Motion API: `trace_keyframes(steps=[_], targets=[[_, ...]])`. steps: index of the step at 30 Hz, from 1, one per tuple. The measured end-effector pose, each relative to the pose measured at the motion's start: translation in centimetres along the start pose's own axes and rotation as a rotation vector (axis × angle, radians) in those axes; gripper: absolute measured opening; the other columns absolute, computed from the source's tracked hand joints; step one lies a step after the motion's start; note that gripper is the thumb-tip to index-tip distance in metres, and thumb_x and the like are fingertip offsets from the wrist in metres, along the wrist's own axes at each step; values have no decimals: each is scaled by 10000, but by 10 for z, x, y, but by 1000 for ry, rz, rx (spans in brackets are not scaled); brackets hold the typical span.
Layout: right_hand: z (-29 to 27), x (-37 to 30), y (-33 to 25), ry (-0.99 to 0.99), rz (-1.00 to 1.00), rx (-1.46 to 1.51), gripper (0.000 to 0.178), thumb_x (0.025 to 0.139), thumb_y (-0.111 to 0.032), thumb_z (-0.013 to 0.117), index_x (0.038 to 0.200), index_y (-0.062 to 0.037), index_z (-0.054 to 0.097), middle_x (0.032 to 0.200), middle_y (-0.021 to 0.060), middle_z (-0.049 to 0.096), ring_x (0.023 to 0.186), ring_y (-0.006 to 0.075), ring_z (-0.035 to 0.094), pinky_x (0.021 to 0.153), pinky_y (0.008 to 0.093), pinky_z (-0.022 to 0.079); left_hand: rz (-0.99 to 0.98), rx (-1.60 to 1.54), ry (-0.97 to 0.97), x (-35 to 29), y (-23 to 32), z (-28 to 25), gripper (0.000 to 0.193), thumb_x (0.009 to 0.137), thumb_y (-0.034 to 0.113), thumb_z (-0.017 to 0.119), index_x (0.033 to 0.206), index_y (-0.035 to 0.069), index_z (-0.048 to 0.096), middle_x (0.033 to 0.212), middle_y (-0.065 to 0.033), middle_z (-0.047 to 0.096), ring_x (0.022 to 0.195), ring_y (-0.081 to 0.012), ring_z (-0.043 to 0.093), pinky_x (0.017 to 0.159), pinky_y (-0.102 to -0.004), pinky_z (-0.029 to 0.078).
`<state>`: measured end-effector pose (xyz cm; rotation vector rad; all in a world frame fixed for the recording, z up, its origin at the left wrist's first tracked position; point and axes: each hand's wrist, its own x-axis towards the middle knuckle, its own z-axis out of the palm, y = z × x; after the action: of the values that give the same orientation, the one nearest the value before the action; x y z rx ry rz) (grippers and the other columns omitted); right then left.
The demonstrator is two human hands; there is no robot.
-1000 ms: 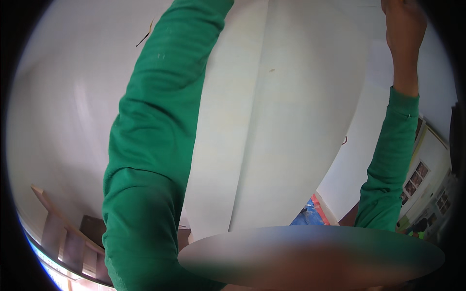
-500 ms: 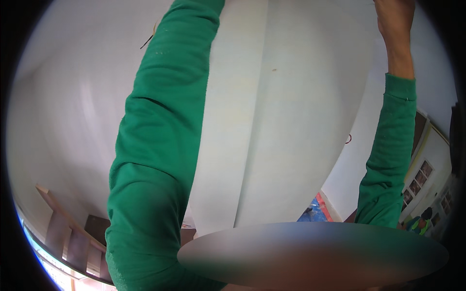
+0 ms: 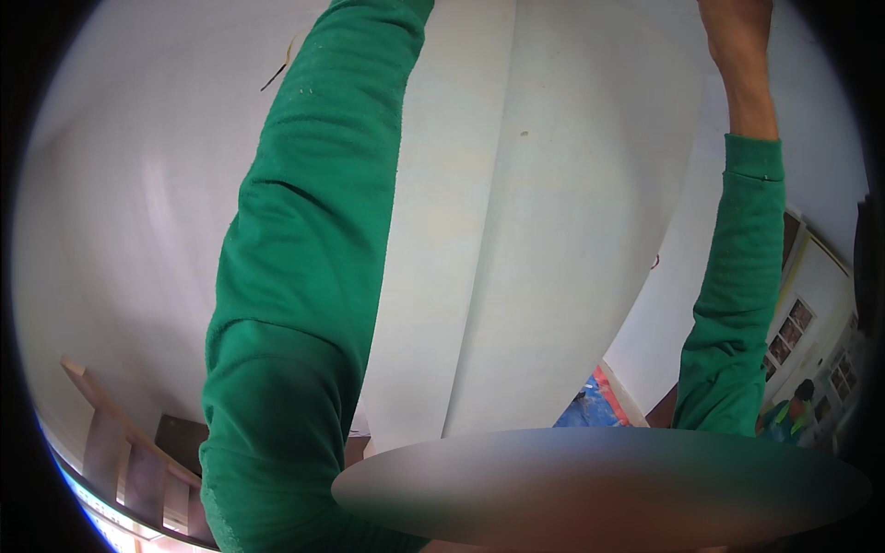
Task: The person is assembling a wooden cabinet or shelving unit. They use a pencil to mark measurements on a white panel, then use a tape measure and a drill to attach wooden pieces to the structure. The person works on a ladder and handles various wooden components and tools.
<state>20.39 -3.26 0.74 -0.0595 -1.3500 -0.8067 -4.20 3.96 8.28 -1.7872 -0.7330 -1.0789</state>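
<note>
Both my arms, in green sleeves, reach up past the top edge of the view. My left sleeve (image 3: 304, 230) crosses the left half, and the hand beyond it is out of sight. At the upper right shows part of my right hand (image 3: 737, 32), with the bare wrist below it; its fingers are cut off by the frame. Between my arms stands a tall pale white panel (image 3: 572, 212) with a lengthwise edge or seam and a small mark on it. My right hand is nearest the panel's upper right side; whether it touches is hidden.
A brown wooden railing (image 3: 129, 424) runs at the lower left. A dark wire end (image 3: 273, 76) sticks out of the white surface at upper left. Blue sheeting with a red border (image 3: 595, 404) lies low beyond the panel. Another person (image 3: 793, 415) is at far right, near paned windows.
My right hand and forearm appear slightly further left and higher. The panel's right edge has shifted a little left in the view. My left arm stays nearly the same.
</note>
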Motion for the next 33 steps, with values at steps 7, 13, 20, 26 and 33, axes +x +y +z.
trace_keyframes(steps=[7, 13, 20, 26, 33], targets=[[-4, 1, -2, -26, 38, -43, 542, 987, -373, 755, 1252, 86, 638, 1144, 122, 698, 1060, 190, 599, 984, 333, 470, 28, -59, 222, -6, 13, 11, 559, 903, 463, 708, 1272, 45, 671, 1162, -220, 743, 1125, -409, 691, 990, -495, 520], [11, -7, -10, 177, 36, -14, 433, 957, -339, 789, 1139, 38, 674, 984, 74, 679, 882, 146, 574, 816, 303, 482, 103, 2, 383, -9, 3, 22, 455, 941, 487, 681, 1100, 62, 698, 1001, -194, 763, 978, -415, 724, 872, -536, 538], [-12, 13, -17, 274, 96, -152, 325, 930, -305, 803, 959, 6, 716, 765, 9, 629, 574, 83, 424, 504, 273, 353, 108, -20, 443, 2, 9, 37, 406, 933, 463, 675, 1101, 95, 709, 984, -204, 764, 959, -404, 733, 876, -543, 540], [-14, 6, -13, 208, 54, -168, 265, 936, -248, 762, 902, 14, 732, 670, -1, 566, 553, 85, 392, 495, 302, 304, 111, -2, 524, 3, -3, 49, 394, 915, 436, 691, 1124, 103, 705, 1005, -202, 765, 979, -399, 731, 923, -545, 523], [-6, -2, -24, 185, -23, -225, 249, 948, -239, 740, 885, 3, 741, 678, 0, 554, 578, 89, 397, 534, 305, 310, 55, -7, 511, -5, 0, 44, 410, 891, 405, 733, 1176, 113, 686, 1017, -192, 769, 1025, -394, 724, 951, -533, 513]])
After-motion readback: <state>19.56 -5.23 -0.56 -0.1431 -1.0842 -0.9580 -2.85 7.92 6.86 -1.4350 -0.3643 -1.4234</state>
